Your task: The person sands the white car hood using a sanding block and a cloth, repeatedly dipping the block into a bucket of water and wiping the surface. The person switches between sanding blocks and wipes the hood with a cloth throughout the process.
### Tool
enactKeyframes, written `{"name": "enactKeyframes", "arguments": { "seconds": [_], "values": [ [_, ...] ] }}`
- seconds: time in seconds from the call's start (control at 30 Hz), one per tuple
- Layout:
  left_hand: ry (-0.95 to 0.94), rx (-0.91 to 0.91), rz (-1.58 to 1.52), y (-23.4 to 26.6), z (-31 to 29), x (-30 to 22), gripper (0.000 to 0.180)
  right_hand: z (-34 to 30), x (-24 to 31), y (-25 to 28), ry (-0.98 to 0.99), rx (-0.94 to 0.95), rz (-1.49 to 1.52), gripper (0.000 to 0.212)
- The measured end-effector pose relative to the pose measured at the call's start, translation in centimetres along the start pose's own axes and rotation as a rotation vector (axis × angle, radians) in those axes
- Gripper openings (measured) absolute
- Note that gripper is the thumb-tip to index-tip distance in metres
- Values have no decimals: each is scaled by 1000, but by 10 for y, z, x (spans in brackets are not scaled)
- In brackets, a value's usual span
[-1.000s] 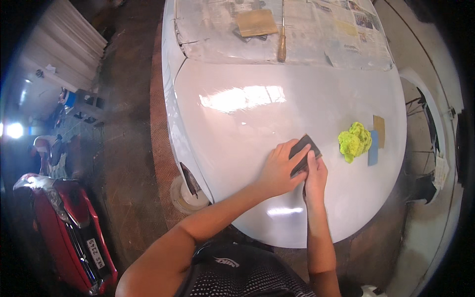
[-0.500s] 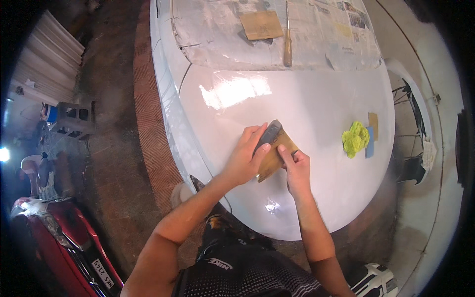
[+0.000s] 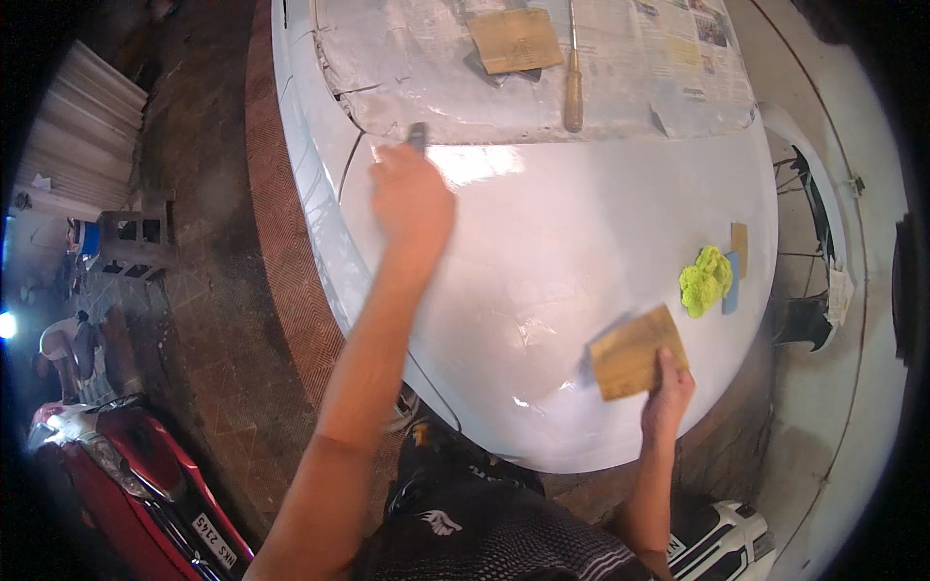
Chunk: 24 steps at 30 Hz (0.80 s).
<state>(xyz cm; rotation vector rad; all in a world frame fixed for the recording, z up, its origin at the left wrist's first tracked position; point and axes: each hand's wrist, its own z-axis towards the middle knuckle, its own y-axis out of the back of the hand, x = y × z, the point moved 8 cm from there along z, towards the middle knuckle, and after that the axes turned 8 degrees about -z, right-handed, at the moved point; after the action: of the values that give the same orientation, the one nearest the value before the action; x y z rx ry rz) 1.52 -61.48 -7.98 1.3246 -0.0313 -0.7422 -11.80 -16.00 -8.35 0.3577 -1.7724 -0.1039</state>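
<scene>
My left hand [image 3: 415, 203] reaches out over the far left of a glossy white car panel [image 3: 542, 223], slightly blurred, closed on a small dark grey sanding block [image 3: 418, 137] that sticks out past its fingers. Close to the panel's near right side, my right hand [image 3: 666, 387] pinches a brown sheet of sandpaper [image 3: 630, 354] by its right edge, thumb on top. The sheet is held flat, its printed brown back facing up. Beyond the sheet lies a crumpled lime-green cloth [image 3: 705, 282] beside a blue strip [image 3: 731, 283] and a brown strip [image 3: 740, 248].
Newspaper masking [image 3: 639, 58] covers the area beyond the panel. On it rest another brown sandpaper sheet [image 3: 516, 41] and a wooden-handled tool [image 3: 573, 102]. A red vehicle part [image 3: 145, 474] stands at lower left, with a person [image 3: 73, 349] bending behind it. A detached white bumper [image 3: 809, 232] is at right.
The block and sandpaper, together between both hands before, are now apart. My left hand has swung forward and left with the block; my right has drawn the sheet right and nearer.
</scene>
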Motion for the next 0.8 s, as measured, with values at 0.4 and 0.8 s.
{"name": "enactKeyframes", "arguments": {
  "seconds": [0.4, 0.8],
  "values": [
    [-368, 632, -402, -76, -94, -212, 30, 18, -16, 79, 5, -148, -9, 28],
    [-131, -108, -115, -65, -7, -96, 26, -4, -19, 91, 50, -190, -9, 33]
  ]
}}
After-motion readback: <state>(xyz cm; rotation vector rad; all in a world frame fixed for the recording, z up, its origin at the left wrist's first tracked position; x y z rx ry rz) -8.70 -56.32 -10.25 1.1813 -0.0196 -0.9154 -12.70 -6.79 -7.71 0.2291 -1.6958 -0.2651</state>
